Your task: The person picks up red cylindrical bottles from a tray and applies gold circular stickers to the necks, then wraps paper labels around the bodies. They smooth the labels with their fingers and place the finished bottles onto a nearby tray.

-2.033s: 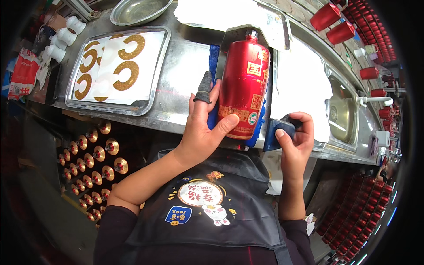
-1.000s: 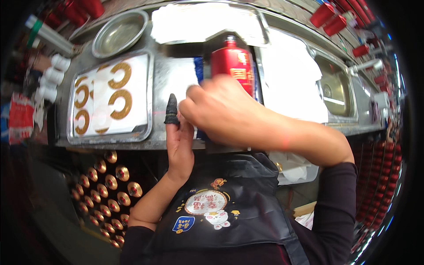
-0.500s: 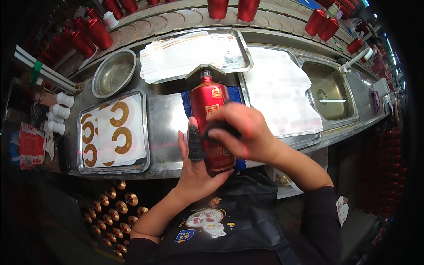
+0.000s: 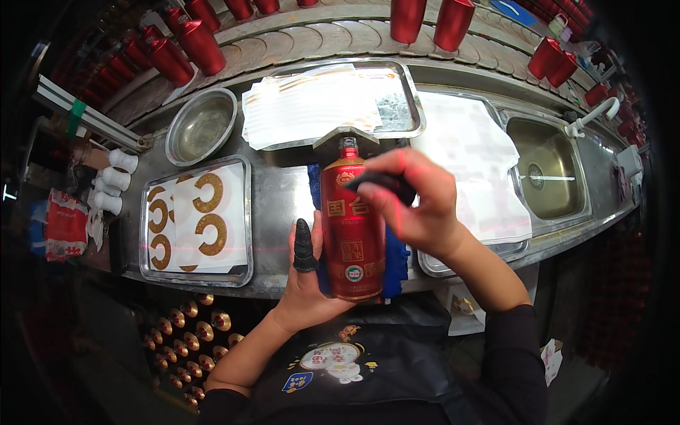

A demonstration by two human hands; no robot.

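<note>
A glossy red bottle [image 4: 352,241] with gold emblems lies before me, its uncapped neck pointing away against a notched metal rest [image 4: 327,144]. My left hand [image 4: 303,287] cradles its lower left side and base, the thumb tucked by the base and the fingers up along the side. One finger of that hand wears a black ribbed sleeve [image 4: 304,248]. Closed over the bottle's upper right, my right hand [image 4: 425,202] grips a black flat piece [image 4: 386,185] whose kind I cannot make out; its tip is by the bottle's shoulder. Blue cloth [image 4: 397,265] shows beneath the bottle.
At left, a tray [image 4: 248,212] holds sheets of gold C-shaped decals [image 4: 209,193], with a metal bowl [image 4: 202,127] behind. Paper sheets [image 4: 312,103] lie on the back tray, white sheets [image 4: 464,163] at right beside the sink [image 4: 549,152]. Red bottles [image 4: 453,25] stand along a slatted conveyor [image 4: 304,42].
The bottle has rolled so its gold front lettering faces up more fully. My right hand has shifted to its upper right side. The whole view has also moved a little.
</note>
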